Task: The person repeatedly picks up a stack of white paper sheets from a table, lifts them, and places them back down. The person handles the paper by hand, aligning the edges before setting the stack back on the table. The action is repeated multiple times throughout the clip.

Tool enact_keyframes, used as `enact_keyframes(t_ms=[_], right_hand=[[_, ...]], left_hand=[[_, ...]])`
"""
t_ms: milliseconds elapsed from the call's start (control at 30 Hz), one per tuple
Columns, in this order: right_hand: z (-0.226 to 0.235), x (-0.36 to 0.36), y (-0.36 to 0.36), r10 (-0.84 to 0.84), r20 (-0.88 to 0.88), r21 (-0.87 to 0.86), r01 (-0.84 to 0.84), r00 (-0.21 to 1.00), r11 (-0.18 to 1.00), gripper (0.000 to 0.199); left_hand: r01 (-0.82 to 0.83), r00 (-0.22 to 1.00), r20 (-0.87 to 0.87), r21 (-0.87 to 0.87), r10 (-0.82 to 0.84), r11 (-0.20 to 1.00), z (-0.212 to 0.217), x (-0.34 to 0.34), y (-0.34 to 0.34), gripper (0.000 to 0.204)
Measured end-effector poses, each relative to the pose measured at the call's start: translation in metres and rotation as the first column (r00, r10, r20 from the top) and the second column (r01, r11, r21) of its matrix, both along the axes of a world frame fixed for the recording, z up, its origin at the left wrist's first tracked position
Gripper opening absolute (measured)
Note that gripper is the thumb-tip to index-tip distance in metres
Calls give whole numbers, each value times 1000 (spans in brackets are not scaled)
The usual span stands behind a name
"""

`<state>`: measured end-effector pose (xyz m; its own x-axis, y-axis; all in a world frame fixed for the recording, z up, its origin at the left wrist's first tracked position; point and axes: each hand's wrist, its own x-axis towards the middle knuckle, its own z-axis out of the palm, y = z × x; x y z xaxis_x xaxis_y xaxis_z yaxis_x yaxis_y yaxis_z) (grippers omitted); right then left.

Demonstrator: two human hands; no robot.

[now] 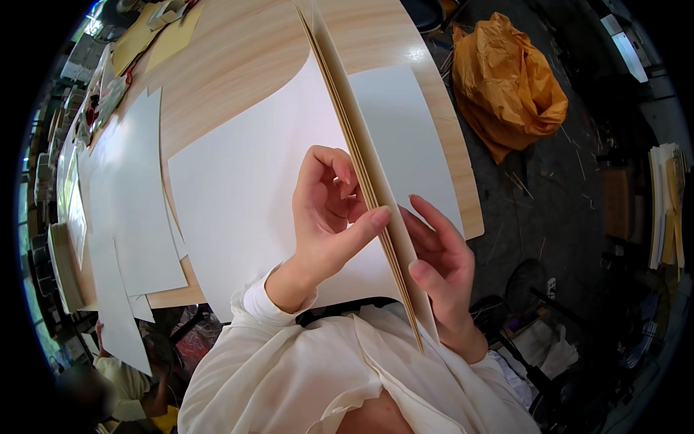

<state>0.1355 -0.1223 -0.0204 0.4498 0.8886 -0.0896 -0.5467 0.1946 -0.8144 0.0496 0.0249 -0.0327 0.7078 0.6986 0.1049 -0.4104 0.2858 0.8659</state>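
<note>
Several thin cardboard sheets (351, 130) stand on edge in front of me, slanting from far left to near right. Their brown edges face up, and a pale sheet (397, 217) on their right side leans slightly apart from them. My left hand (322, 217) is closed at the left side, fingers curled and thumb laid across the upper edges. On the right side, my right hand (450, 278) is open, its fingers stretched out and apart beside the pale sheet. Beneath them, large white sheets (238, 173) lie flat on the wooden table (253, 87).
More white sheets (137, 195) lie at the table's left, some overhanging the near edge. Yellowish sheets (173, 40) are at the far left. An orange plastic bag (506, 79) stands on the dark floor to the right. Another person (126, 383) is at the lower left.
</note>
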Motion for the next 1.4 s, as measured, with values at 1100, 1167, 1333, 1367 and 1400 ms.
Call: enact_keyframes(t_ms=[1100, 1167, 1333, 1367, 1400], right_hand=[[0, 3, 3, 3, 686, 37, -38, 728, 999, 35], [-14, 19, -1, -2, 639, -178, 151, 769, 972, 37], [-76, 53, -1, 451, 878, -421, 713, 164, 560, 55], [-84, 54, -2, 572, 813, -428, 776, 107, 464, 58], [-87, 56, -3, 556, 821, -451, 748, 133, 487, 58]], left_hand=[[-209, 923, 238, 970, 302, -124, 9, -6, 15, 65], [-244, 925, 272, 960, 264, -136, 5, 0, 21, 69], [-125, 971, 151, 982, 184, -145, 4, 1, 22, 53], [-91, 981, 115, 985, 156, -150, 3, 2, 24, 49], [-69, 984, 90, 988, 154, -136, 3, 3, 24, 44]])
